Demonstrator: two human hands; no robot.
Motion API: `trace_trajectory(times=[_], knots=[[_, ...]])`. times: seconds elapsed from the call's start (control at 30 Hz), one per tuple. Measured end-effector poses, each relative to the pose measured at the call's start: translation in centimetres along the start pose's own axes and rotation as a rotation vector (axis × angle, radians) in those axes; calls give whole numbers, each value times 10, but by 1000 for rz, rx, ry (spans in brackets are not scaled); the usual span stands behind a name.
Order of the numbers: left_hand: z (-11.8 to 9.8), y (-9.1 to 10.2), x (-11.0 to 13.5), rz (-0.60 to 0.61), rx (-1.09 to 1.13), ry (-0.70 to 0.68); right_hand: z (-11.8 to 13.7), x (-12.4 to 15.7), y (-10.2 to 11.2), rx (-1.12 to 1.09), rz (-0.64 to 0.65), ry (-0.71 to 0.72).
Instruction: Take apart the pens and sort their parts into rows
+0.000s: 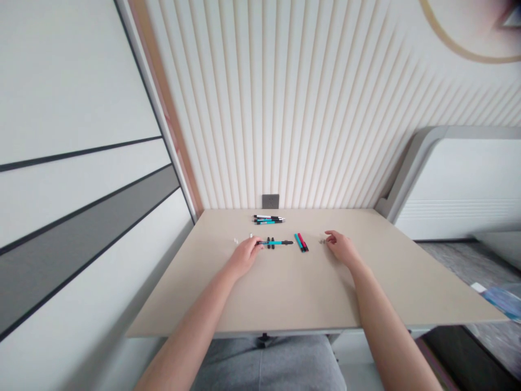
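Observation:
On the beige table my left hand pinches the near end of a teal pen that lies flat, pointing right. Two short dark pieces lie across it. My right hand rests on the table with its fingers curled, its fingertips beside some small pale parts. Between the hands lie a teal barrel and a red barrel side by side. Three more pens lie in a bunch near the wall.
Small white bits lie left of my left hand. A grey wall socket sits just above the table's far edge. A white cabinet stands to the right, and a bluish paper lies beyond the table's right edge.

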State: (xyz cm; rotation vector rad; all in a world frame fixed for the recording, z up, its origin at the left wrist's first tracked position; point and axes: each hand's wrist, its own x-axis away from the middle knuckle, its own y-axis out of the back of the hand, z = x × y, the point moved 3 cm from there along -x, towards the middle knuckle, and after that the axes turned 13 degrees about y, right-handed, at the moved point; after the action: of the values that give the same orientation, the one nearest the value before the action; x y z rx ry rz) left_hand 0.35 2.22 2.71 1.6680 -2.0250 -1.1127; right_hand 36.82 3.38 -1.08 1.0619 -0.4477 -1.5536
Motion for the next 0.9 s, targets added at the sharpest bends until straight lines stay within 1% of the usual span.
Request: trace_trajectory(times=[0.2, 0.27, 0.3, 0.4, 0.43, 0.47, 0.5, 0.57, 0.67, 0.77, 0.9], knots=[[0, 0, 0, 3, -3, 2, 1, 1, 2, -42, -5, -9], [0, 0, 0, 5, -2, 3, 5, 0, 7, -37, -48, -9], [-1, 0, 0, 7, -1, 3, 9, 0, 9, -33, -92, -4], [-1, 0, 1, 13, 0, 4, 33, 0, 13, -58, -263, 56], [-1, 0, 1, 10, 0, 5, 45, 0, 11, -87, -296, 97], [0, 0, 1, 7, 1, 6, 58, 1, 8, -117, -302, 146], [0, -1, 1, 5, 2, 6, 72, 1, 2, -151, -278, 213], [0, -1, 0, 5, 1, 3, 99, 3, -11, -207, -178, 358], [-1, -2, 0, 17, 11, -14, 122, 7, -28, -239, -71, 468], [-3, -2, 0, 20, 21, -31, 127, 9, -36, -247, 7, 515], [-4, -2, 0, 27, -1, -52, 124, 12, -38, -249, 69, 505]])
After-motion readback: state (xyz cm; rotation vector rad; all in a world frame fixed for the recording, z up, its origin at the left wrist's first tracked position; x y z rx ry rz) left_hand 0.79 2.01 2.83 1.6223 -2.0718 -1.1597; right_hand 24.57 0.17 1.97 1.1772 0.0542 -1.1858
